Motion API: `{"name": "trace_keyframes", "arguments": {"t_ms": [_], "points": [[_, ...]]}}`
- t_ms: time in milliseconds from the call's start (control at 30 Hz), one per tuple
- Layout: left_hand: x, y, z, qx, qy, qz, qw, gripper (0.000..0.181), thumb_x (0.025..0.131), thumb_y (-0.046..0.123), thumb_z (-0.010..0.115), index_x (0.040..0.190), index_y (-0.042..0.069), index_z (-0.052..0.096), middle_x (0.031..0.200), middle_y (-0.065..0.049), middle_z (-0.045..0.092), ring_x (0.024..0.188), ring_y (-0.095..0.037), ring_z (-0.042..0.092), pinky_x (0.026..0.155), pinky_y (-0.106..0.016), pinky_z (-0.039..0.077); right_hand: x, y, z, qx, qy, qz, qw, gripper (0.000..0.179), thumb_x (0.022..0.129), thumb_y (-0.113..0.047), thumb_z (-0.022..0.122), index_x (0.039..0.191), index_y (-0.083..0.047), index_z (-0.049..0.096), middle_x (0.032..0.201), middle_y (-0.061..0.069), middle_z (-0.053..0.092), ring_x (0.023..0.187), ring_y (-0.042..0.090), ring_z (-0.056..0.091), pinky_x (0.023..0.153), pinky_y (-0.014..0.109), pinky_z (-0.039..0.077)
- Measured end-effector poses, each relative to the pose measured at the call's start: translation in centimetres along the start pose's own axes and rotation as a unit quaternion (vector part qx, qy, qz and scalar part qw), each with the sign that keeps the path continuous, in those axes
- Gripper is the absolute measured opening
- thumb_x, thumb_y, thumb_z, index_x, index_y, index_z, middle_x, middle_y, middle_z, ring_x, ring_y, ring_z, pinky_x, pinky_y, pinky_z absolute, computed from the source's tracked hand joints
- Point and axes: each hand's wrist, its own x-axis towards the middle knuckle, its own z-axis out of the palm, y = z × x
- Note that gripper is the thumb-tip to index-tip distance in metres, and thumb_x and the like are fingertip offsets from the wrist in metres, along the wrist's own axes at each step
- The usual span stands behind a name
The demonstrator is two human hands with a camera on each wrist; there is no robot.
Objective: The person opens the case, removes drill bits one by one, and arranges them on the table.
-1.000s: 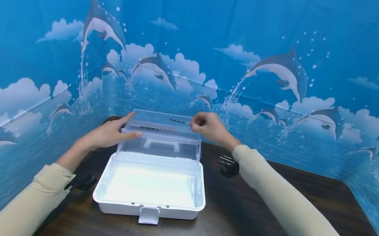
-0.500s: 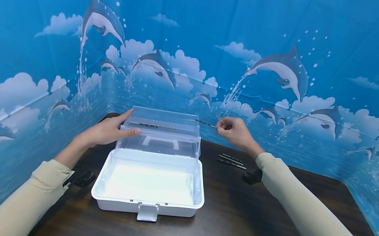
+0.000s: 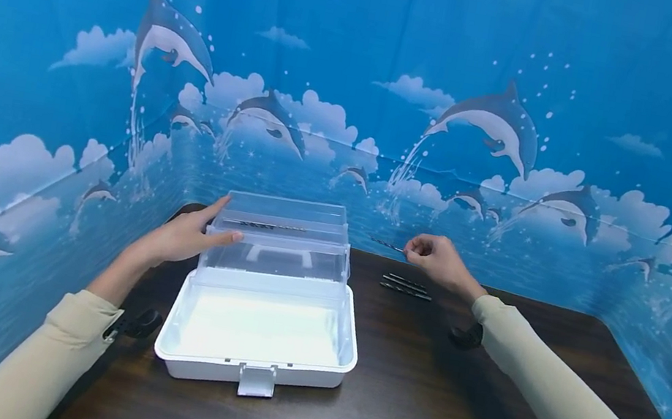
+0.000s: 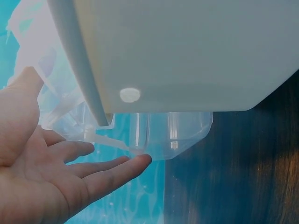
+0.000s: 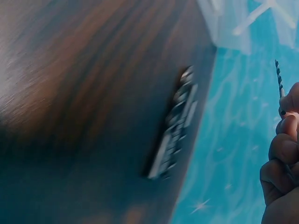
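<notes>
In the head view, my right hand (image 3: 439, 260) pinches a slim dark drill bit (image 3: 388, 245) by its shank, its fluted end pointing left. The right wrist view has the same drill bit (image 5: 279, 77) standing out past the curled fingers. My left hand (image 3: 183, 236) rests against the left side of the raised clear trays (image 3: 286, 208) of a white toolbox (image 3: 196, 369), the thumb lying across the front. In the left wrist view its fingers (image 4: 107, 182) are extended beside the clear plastic. Several drill bits (image 3: 266, 227) lie in a tray.
A few more drill bits (image 3: 406, 286) lie side by side on the dark wooden table (image 3: 395, 412), right of the toolbox. The box's latch (image 3: 257, 382) hangs down in front. A blue dolphin-print cloth (image 3: 339, 32) hangs behind and along the sides.
My right hand has drawn the drill bit away from over the top tray, to the right and slightly down, beyond the loose bits. The left hand keeps its place on the trays.
</notes>
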Motion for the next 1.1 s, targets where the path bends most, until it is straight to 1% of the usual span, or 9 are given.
{"name": "trace_keyframes", "arguments": {"t_ms": [67,233,367,467,600,767,967,1100], "points": [[0.0,-0.1,0.1,0.0,0.001,-0.001,1.0,0.105,0.095,0.068,0.056,0.165,0.02,-0.007,0.165,-0.026,0.013,0.143,-0.053,0.028,0.1,-0.074,0.034,-0.4,0.9,0.2,-0.005,-0.006,0.009,0.9999,0.018,0.103,-0.014,0.061,0.107,0.0,0.072,0.093,0.018,0.067,0.076,0.028,0.057,0.069,0.042,0.047],[-0.1,-0.2,0.3,0.001,-0.001,-0.003,1.0,0.106,0.095,0.069,0.056,0.165,0.02,-0.007,0.166,-0.026,0.012,0.143,-0.053,0.026,0.101,-0.074,0.033,-1.3,3.4,0.4,-0.009,-0.02,0.035,0.9992,0.015,0.102,-0.011,0.062,0.104,0.0,0.072,0.088,0.008,0.064,0.076,0.025,0.055,0.067,0.039,0.047],[-0.1,-0.2,0.3,-0.006,-0.001,-0.001,1.0,0.105,0.095,0.067,0.057,0.165,0.02,-0.007,0.166,-0.024,0.011,0.144,-0.052,0.025,0.101,-0.075,0.033,-1.7,5.0,0.4,-0.018,-0.022,0.059,0.9978,0.013,0.103,-0.011,0.062,0.102,-0.003,0.072,0.087,0.007,0.064,0.076,0.024,0.055,0.067,0.039,0.046],[-0.1,-0.2,0.2,-0.01,0.0,0.0,1.0,0.105,0.096,0.066,0.057,0.165,0.021,-0.007,0.167,-0.024,0.01,0.145,-0.052,0.023,0.102,-0.075,0.032,-2.0,5.8,0.4,-0.036,-0.029,0.062,0.997,0.013,0.104,-0.012,0.061,0.101,-0.005,0.071,0.087,0.007,0.064,0.075,0.024,0.056,0.067,0.04,0.046],[0.0,-0.1,0.1,-0.008,-0.001,-0.001,1.0,0.105,0.095,0.067,0.057,0.164,0.02,-0.007,0.167,-0.024,0.009,0.145,-0.052,0.023,0.102,-0.074,0.032,-2.3,6.6,0.4,-0.047,-0.043,0.06,0.9961,0.012,0.105,-0.013,0.061,0.102,-0.006,0.07,0.088,0.006,0.064,0.075,0.024,0.056,0.066,0.04,0.047],[0.1,0.0,0.1,-0.007,-0.001,-0.001,1.0,0.106,0.095,0.068,0.056,0.164,0.021,-0.007,0.167,-0.023,0.01,0.145,-0.051,0.024,0.102,-0.074,0.032,-2.3,7.1,0.5,-0.053,-0.046,0.057,0.9959,0.012,0.105,-0.013,0.06,0.103,-0.006,0.07,0.089,0.005,0.064,0.075,0.023,0.056,0.067,0.04,0.047],[0.1,-0.2,0.2,-0.004,0.001,-0.003,1.0,0.105,0.095,0.068,0.056,0.164,0.021,-0.008,0.167,-0.024,0.009,0.145,-0.052,0.023,0.102,-0.074,0.032,-2.3,7.1,0.4,-0.051,-0.051,0.052,0.996,0.013,0.105,-0.013,0.06,0.104,-0.005,0.071,0.09,0.005,0.065,0.076,0.023,0.057,0.068,0.041,0.048],[0.0,-0.2,0.3,-0.002,0.002,-0.004,1.0,0.105,0.096,0.068,0.056,0.164,0.02,-0.008,0.166,-0.024,0.009,0.145,-0.053,0.023,0.102,-0.075,0.031,-2.4,7.1,0.4,-0.053,-0.05,0.057,0.9957,0.013,0.105,-0.012,0.06,0.103,-0.005,0.071,0.09,0.005,0.066,0.077,0.023,0.058,0.069,0.041,0.048]]}}
